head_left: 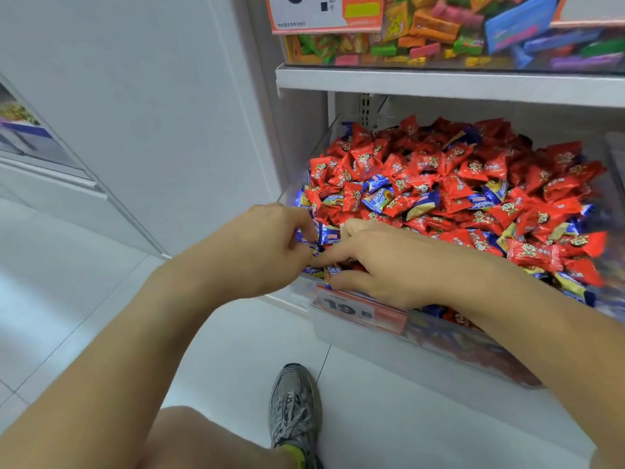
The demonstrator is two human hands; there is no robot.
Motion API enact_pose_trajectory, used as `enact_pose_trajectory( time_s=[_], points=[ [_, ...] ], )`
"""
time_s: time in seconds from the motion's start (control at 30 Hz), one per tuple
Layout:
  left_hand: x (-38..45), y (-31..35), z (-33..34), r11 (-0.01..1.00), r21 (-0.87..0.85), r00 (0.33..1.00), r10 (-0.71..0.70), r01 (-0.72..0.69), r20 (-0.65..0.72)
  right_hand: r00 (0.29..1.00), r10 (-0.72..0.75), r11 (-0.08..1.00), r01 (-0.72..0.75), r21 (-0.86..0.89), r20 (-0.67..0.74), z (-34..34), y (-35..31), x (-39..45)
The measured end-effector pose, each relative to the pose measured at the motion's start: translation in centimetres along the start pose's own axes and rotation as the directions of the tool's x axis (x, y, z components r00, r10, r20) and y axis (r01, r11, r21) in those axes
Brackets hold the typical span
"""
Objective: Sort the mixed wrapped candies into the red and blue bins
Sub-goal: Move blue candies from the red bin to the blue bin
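The left hand was curled, gripping several blue candies at the clear bin's front left corner; just beside it the right hand pinched another blue candy, resting on the red-and-blue candy heap

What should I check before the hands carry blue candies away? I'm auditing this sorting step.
1. Left hand holds blue candies: ok.
2. Right hand has a firm hold on a candy: cannot tell; fingers lie over the wrappers.
3. Clear bin is sorted: not ok, red candies and blue are mixed.
4. Destination blue bin in view: not ok.
5. Price tag in place: ok.
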State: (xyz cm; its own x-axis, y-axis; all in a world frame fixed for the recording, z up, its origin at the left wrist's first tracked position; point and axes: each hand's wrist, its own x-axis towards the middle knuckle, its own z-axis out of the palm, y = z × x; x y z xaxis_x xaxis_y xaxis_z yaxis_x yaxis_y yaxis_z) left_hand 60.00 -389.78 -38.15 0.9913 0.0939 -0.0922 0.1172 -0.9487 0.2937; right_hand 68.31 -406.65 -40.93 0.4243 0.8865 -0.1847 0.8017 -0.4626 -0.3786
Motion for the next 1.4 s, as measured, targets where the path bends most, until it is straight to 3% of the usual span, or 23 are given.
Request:
enact_pose_trajectory(
  time_s=[0.2,0.47,0.73,1.13,1.27,1.4],
  points=[
    [1.2,0.6,0.9,0.964,0.265,1.000,-0.008,0.012,-0.016,0.992,0.030,1.000,-0.030,0.001,-0.123,-0.1,0.8,-0.1],
    [3.3,1.2,-0.5,0.946,0.320,0.987,-0.103,0.059,0.124,0.980,0.040,0.999,-0.033,0.038,-0.197,0.4,1.8,-0.8],
    [3.6,1.0,-0.1,0.939,0.341,0.979,-0.032,-0.039,0.201,0.969,-0.002,1.000,0.007,0.022,-0.247,0.9,1.7,-0.9],
    [3.1,-0.4,0.0,0.996,0.083,0.991,0.012,-0.023,0.131,0.933,0.039,0.977,0.040,0.211,-0.357,0.6,1.3,-1.2],
    [2.7,-0.8,-0.9,0.993,-0.114,0.999,-0.006,0.010,0.038,0.949,0.097,0.958,-0.007,0.286,-0.301,0.5,1.1,-1.0],
    [2.1,-1.1,-1.4,0.947,-0.321,1.000,-0.026,0.022,-0.009,0.933,0.138,0.901,0.021,0.433,-0.332,0.6,1.0,-0.9]
  ],
)
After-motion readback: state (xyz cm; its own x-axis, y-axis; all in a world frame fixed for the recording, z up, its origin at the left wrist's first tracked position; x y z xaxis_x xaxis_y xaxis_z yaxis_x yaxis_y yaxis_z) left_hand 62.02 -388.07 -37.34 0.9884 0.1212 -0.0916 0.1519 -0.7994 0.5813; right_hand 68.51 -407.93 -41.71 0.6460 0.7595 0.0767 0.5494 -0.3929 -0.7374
